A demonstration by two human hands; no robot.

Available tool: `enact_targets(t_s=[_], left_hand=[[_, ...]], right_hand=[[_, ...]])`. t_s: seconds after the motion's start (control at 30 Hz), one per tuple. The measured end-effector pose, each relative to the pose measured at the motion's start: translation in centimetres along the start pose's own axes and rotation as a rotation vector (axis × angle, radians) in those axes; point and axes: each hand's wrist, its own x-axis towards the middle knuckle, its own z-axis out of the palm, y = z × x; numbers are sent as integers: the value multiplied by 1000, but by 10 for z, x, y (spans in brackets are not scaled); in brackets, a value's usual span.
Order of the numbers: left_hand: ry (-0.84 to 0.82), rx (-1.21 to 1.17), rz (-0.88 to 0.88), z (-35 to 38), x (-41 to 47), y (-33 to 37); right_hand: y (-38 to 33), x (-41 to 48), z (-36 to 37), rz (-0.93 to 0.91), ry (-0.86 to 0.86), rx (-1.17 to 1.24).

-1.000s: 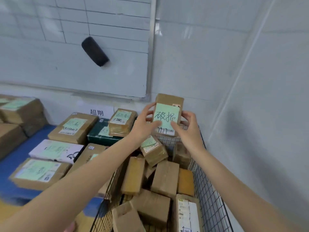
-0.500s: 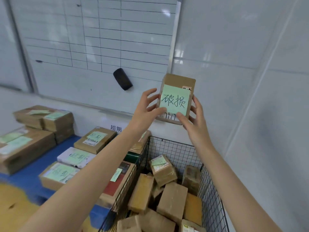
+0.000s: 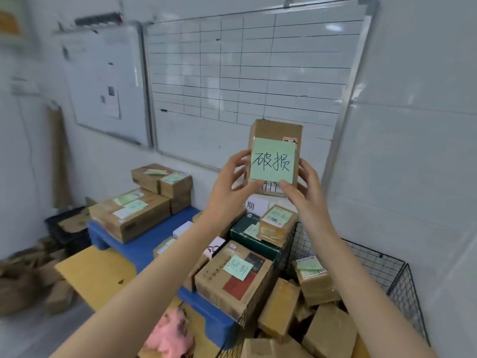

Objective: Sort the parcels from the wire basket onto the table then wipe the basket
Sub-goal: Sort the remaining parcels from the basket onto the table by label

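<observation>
I hold a small brown parcel (image 3: 276,130) upright in front of the whiteboard, at chest height above the table. A green sticky note with black handwriting covers its front. My left hand (image 3: 229,187) grips its left edge, thumb on the note's lower corner. My right hand (image 3: 303,188) grips its right edge the same way. Below right, the black wire basket (image 3: 402,288) holds several brown parcels (image 3: 316,282). The blue table (image 3: 144,244) carries labelled parcels (image 3: 129,215).
A gridded whiteboard (image 3: 245,73) hangs on the wall behind the parcel. A pink cloth (image 3: 170,334) lies by the table's near corner. A yellow cardboard sheet (image 3: 95,275) and crumpled brown paper (image 3: 25,275) lie on the floor at left, by a black crate (image 3: 67,228).
The view has tilted up and leftwards. The parcel in both hands has risen from just above the basket to in front of the whiteboard.
</observation>
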Motion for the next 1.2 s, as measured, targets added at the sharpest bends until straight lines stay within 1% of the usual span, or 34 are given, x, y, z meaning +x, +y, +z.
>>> enact_targets(t_s=[0.1,0.23,0.43,0.77,0.83,1.03,1.2], left_hand=[[46,28,-26,-37,-6,-3],[83,84,-20,-89,-12,-8],[117,113,9,-178,-12,-30],[123,252,-36,-376,-5,-69],[110,280,-45,-406,-4,-79],[114,309,-85,-470,-2,-114],[157,286,-132,-499,12,-156]], right_hand=[[-5,4,37,-17,-69,24],[-7,10,89,25,-157,99],[-12,26,173,31,-214,52],[-12,40,373,24,-290,71],[-7,38,403,55,-302,77],[20,41,471,131,-343,124],[52,62,511,166,-365,107]])
